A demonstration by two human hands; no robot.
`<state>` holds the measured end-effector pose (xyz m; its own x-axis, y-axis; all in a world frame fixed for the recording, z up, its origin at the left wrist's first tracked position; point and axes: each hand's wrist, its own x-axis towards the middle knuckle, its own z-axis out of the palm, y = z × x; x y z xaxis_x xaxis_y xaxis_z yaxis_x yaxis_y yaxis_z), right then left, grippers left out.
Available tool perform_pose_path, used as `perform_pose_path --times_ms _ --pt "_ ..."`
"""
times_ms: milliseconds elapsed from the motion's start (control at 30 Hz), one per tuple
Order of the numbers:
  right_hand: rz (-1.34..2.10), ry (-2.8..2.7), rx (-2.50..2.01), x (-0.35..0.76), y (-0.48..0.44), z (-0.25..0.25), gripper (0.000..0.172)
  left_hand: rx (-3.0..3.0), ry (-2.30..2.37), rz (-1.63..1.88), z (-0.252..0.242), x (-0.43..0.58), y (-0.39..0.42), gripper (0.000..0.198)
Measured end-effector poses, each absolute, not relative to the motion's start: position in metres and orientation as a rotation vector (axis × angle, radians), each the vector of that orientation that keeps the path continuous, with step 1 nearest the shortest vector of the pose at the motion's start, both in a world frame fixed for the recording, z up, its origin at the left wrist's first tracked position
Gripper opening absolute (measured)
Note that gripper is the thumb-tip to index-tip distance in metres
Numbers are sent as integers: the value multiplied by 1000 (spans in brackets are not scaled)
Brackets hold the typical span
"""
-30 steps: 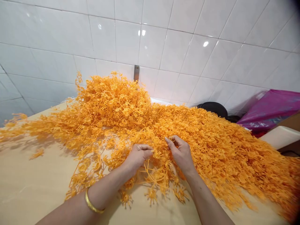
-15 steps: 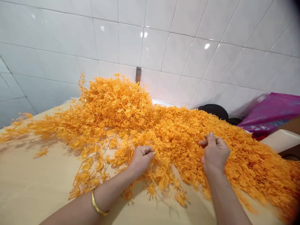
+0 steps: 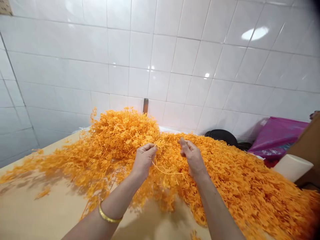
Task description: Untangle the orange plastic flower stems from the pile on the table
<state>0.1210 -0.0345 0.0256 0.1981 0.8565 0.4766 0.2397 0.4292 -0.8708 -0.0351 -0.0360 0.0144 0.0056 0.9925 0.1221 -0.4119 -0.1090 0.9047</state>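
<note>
Between the thumb and fingertips of my left hand (image 3: pixel 143 161) is an orange plastic flower sprig (image 3: pixel 163 172), its thin stem curving down to the right. My right hand (image 3: pixel 193 159), fingers curled against the thumb, is just right of it; whatever it pinches is too small to make out. Below and behind both hands spread similar orange plastic sprigs: a tall, loose heap (image 3: pixel 122 128) at left and a dense mass of small orange flower pieces (image 3: pixel 245 180) at right.
The pale tabletop (image 3: pixel 57 213) meets a white tiled wall (image 3: pixel 165 50). Black round discs (image 3: pixel 221 136), a purple plastic bag (image 3: pixel 276 135), a white roll (image 3: pixel 292 167) and a brown cardboard box (image 3: pixel 306 146) are at the right back. One stray sprig (image 3: pixel 43 193) lies at left.
My left hand has risen slightly, lifting the sprig. My right hand has moved left, close to my left hand. The view has tilted upward, showing more wall.
</note>
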Motion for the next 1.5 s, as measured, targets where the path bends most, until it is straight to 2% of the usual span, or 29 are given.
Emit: perform_pose_path --times_ms 133,233,300,500,633,800,933,1033,1267,1433,1500 --pt "587 -1396 -1075 104 -28 23 41 1027 769 1464 20 -27 -29 17" --pt "561 -1375 -1014 103 -21 16 29 1095 770 1441 16 -24 -26 15" --pt "522 -1331 -1027 107 -16 11 28 1157 797 1384 10 -23 -25 14" --pt "261 -1075 -1183 144 -10 8 32 1421 784 1092 -16 -22 -29 21" --pt "175 -683 -1025 179 -9 20 28 1237 840 1066 -31 -24 -21 18" --pt "481 -761 -1002 167 -10 21 14 846 676 1088 -23 -20 -11 23" --pt "746 -800 -1000 152 -9 15 28 721 571 1100 -9 -22 -12 27" --pt "865 -901 -1011 152 -8 13 29 649 527 1141 -3 -28 -10 30" --pt "893 -1474 -1223 127 -9 2 38 644 519 1175 0 -35 -5 29" --pt "948 -1551 -1124 120 -7 -5 23 709 570 1152 -2 -37 -2 25" --pt "983 -1455 -1108 127 -6 -4 24 733 599 1159 -3 -41 0 25"
